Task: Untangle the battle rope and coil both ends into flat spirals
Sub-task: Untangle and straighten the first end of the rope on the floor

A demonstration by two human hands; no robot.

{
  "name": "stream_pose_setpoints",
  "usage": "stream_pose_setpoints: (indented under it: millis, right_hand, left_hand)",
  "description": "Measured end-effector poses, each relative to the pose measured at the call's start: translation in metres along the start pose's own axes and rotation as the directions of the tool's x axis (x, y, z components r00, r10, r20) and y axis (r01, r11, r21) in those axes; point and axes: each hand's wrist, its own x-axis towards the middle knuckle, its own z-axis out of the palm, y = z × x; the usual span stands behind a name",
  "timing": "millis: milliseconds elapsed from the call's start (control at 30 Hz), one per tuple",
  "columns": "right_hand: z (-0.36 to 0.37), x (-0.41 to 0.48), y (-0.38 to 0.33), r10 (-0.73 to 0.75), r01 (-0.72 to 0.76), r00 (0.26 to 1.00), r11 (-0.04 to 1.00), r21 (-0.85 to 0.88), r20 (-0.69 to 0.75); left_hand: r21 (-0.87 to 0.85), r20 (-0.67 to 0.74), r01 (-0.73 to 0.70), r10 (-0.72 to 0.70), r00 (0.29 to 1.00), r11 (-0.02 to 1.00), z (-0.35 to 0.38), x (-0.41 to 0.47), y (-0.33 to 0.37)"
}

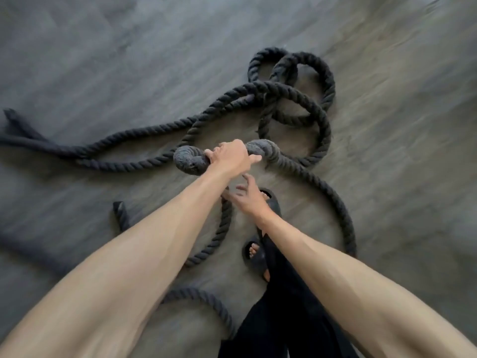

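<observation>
A thick black twisted battle rope (304, 99) lies tangled on the grey floor, with overlapping loops at the upper middle and strands running left and down. My left hand (232, 157) is shut on a raised bend of the rope, lifted off the floor at the centre. My right hand (246, 196) hovers just below it with fingers spread and holds nothing. One rope end (119, 209) lies on the floor at the left, beside my left forearm. Another strand (206, 301) curves under my arms near the bottom.
My feet in black open-toe slippers (254, 254) stand on the floor between rope strands, below black trousers (273, 319). A dark cloth-like piece (18, 125) lies at the far left edge. Bare grey floor (400, 125) spreads to the right and top.
</observation>
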Motion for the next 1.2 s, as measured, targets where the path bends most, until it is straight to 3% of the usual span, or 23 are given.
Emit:
stream_pose_setpoints:
  millis: [33, 100, 167, 267, 400, 433, 500, 567, 633, 700, 800, 900, 1067, 1200]
  right_hand:
    - [0.004, 0.010, -0.012, 0.033, -0.025, 0.999, 0.979, 0.205, -0.035]
    - [-0.001, 0.030, -0.038, 0.129, -0.065, 0.988, 0.835, 0.547, -0.080]
    - [-0.012, 0.038, -0.057, 0.234, -0.109, 0.970, 0.656, 0.747, -0.064]
    - [-0.017, 0.042, -0.073, 0.327, -0.114, 0.942, 0.526, 0.843, -0.076]
    - [-0.002, 0.053, -0.102, 0.353, -0.078, 0.933, 0.395, 0.916, -0.073]
    - [0.005, 0.056, -0.108, 0.377, -0.072, 0.921, 0.407, 0.911, -0.095]
    - [0.022, 0.062, -0.113, 0.431, -0.067, 0.881, 0.525, 0.848, -0.197]
    - [0.034, 0.067, -0.110, 0.446, -0.062, 0.855, 0.596, 0.800, -0.266]
    - [0.042, 0.072, -0.103, 0.441, -0.036, 0.835, 0.640, 0.767, -0.329]
    - [0.048, 0.075, -0.091, 0.441, -0.013, 0.807, 0.677, 0.736, -0.392]
    - [0.061, 0.077, -0.068, 0.413, 0.043, 0.801, 0.682, 0.730, -0.432]
    - [0.082, 0.090, -0.032, 0.417, 0.023, 0.814, 0.673, 0.739, -0.405]
    - [0.117, 0.132, 0.052, 0.403, -0.028, 0.852, 0.671, 0.741, -0.333]
    - [0.135, 0.178, 0.117, 0.334, -0.061, 0.916, 0.660, 0.749, -0.220]
  left_hand:
    - [-0.020, 0.041, -0.001, 0.002, 0.999, 1.000, -0.004, 0.003, -0.002]
    - [-0.081, 0.110, 0.015, -0.006, 0.994, 0.997, -0.014, 0.009, -0.009]
    - [-0.199, 0.148, 0.054, -0.025, 0.989, 0.979, -0.028, 0.014, -0.021]
    - [-0.414, 0.184, 0.090, -0.014, 0.983, 0.906, -0.056, 0.018, -0.043]
    - [-0.483, 0.161, 0.021, 0.065, 0.985, 0.876, -0.073, 0.005, -0.067]
    - [-0.507, 0.116, 0.002, 0.066, 0.991, 0.862, -0.071, 0.002, -0.073]
    - [-0.661, -0.015, -0.045, 0.047, 0.999, 0.749, -0.065, -0.003, -0.086]
    - [-0.753, -0.225, -0.157, -0.026, 0.974, 0.639, -0.056, -0.008, -0.109]
    - [-0.670, -0.413, -0.254, -0.066, 0.908, 0.698, -0.036, -0.011, -0.143]
    - [-0.581, -0.430, -0.238, -0.045, 0.902, 0.778, -0.004, -0.009, -0.191]
    - [-0.489, -0.126, -0.012, -0.057, 0.990, 0.872, 0.054, 0.000, -0.266]
    - [-0.351, 0.093, 0.127, -0.100, 0.991, 0.928, 0.116, 0.009, -0.326]
    - [-0.096, 0.221, 0.126, -0.103, 0.970, 0.987, 0.222, 0.035, -0.372]
    - [0.132, 0.220, 0.058, -0.086, 0.972, 0.990, 0.307, 0.061, -0.389]
